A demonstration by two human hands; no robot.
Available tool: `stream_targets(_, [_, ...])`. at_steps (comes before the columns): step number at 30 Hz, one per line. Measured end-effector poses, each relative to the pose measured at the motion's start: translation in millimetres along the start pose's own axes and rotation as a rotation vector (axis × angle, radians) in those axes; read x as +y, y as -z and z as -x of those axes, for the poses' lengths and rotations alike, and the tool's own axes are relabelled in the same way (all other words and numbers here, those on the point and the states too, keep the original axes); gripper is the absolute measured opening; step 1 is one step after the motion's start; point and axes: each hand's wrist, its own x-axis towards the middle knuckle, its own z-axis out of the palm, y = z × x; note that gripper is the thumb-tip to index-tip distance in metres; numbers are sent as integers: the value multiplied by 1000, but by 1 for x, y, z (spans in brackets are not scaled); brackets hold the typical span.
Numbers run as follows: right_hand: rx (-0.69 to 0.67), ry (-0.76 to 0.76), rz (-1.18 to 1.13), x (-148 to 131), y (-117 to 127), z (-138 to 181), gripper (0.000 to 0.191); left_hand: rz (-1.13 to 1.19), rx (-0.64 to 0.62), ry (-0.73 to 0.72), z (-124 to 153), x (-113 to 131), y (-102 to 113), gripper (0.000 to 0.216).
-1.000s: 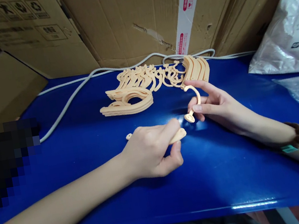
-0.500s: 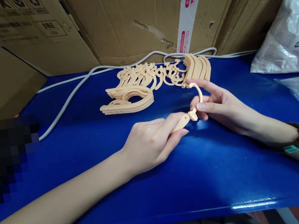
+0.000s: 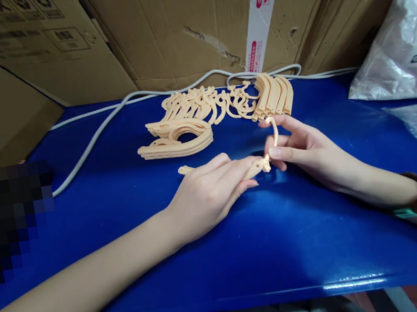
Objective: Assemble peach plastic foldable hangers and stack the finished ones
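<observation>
My left hand (image 3: 210, 193) grips a peach plastic hanger arm (image 3: 253, 170), whose far end pokes out at the left of my knuckles. My right hand (image 3: 303, 148) pinches a curved peach plastic hook (image 3: 273, 134) between thumb and fingers. The hook's base meets the tip of the hanger arm between my two hands, just above the blue table (image 3: 247, 245). Behind them lie a stack of flat hanger arms (image 3: 177, 140), a row of loose hooks (image 3: 207, 103) and a bunch of curved pieces (image 3: 274, 94).
Cardboard boxes (image 3: 178, 22) wall off the back and left of the table. A white cable (image 3: 101, 134) runs along the rear edge. Plastic bags (image 3: 406, 48) lie at the right. A pixelated patch covers the left side.
My left hand has carried the hanger arm rightward and up to the hook's base; one second ago the two pieces were apart. The right hand has barely moved.
</observation>
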Motion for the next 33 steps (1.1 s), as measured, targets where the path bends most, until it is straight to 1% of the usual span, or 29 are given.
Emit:
stream_targets(5, [0,0,43,0,-1,1,41,-131,49,-67,0,2,-1,31])
stream_targets(10, [15,15,83,-2,0,1,44,-277,46,-120,2,2,0,32])
stream_targets(15, [21,52,157,-3,-1,2,41,-402,17,-140,3,2,2,32])
stream_targets(24, [45,129,268,-2,-2,2,37,-448,-44,-160,2,1,3,33])
stream_targets(30, [50,174,398,0,1,4,34,-463,-136,-170,0,-4,0,28])
stream_targets(33, [46,193,468,0,2,5,34,-482,-123,-175,-1,-5,0,26])
